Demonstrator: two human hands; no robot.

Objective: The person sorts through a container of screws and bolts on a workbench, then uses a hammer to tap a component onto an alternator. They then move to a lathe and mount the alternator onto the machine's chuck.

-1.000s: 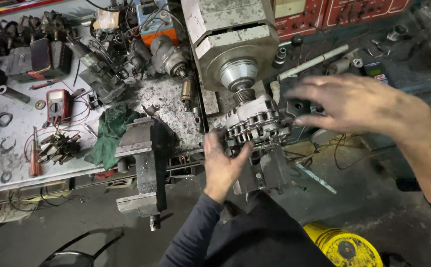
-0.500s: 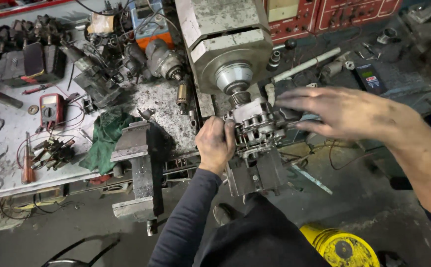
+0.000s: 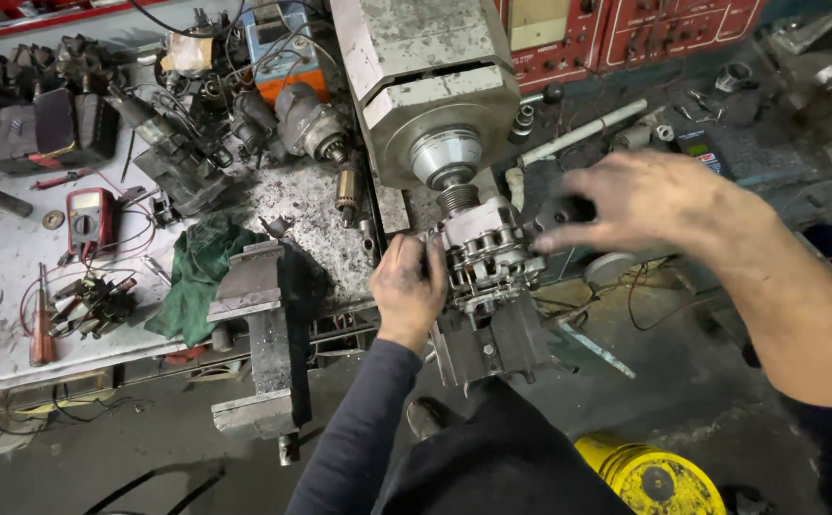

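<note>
- The alternator, a ribbed grey casting, sits at the centre of the frame, mounted below the threaded spindle of a large grey test machine and above a dark bracket block.
- The left hand is wrapped against the alternator's left side, fingers curled onto the housing in a steadying grasp.
- The right hand reaches in from the right of the frame, fingers spread and extended toward the alternator's upper right edge; its fingertips lie on or just beside a dark part there, and I cannot tell whether they actually grip it.
- Risk, as I judge it: both hands are close to the spindle, so any turning of it could catch a finger or the dark sleeve.
- Risk: if the alternator is not secured on its bracket, it could tip or drop toward the floor where a yellow drum stands at lower right.
- Risk: loose wires trail just right of the bracket and could snag a wrist.
- A bench vise juts off the bench edge, left of the left hand, beside a green rag; a red multimeter lies farther left.
- Hard to make out: how the alternator is fastened, what lies under the right palm, and the cluttered parts along the upper left.
</note>
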